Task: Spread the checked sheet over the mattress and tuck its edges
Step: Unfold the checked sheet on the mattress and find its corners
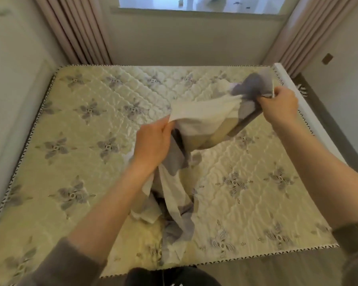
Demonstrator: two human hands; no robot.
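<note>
The checked sheet (203, 120), in white, cream and grey-lilac blocks, hangs bunched in the air over the middle of the bare mattress (87, 153). My left hand (153, 143) grips one part of it at the centre of the view. My right hand (279, 105) grips another part higher up, toward the mattress's far right corner. Between the hands the cloth is stretched. Below my left hand the rest of the sheet droops in a crumpled tail onto the mattress near its front edge. The mattress is quilted, pale yellow with grey flower motifs.
A wall runs close along the left side of the bed. Pink curtains (79, 29) hang at both far corners under a window (198, 3). A white bed frame rail (310, 120) borders the right side, with floor beyond it. My dark clothing shows at the bottom edge.
</note>
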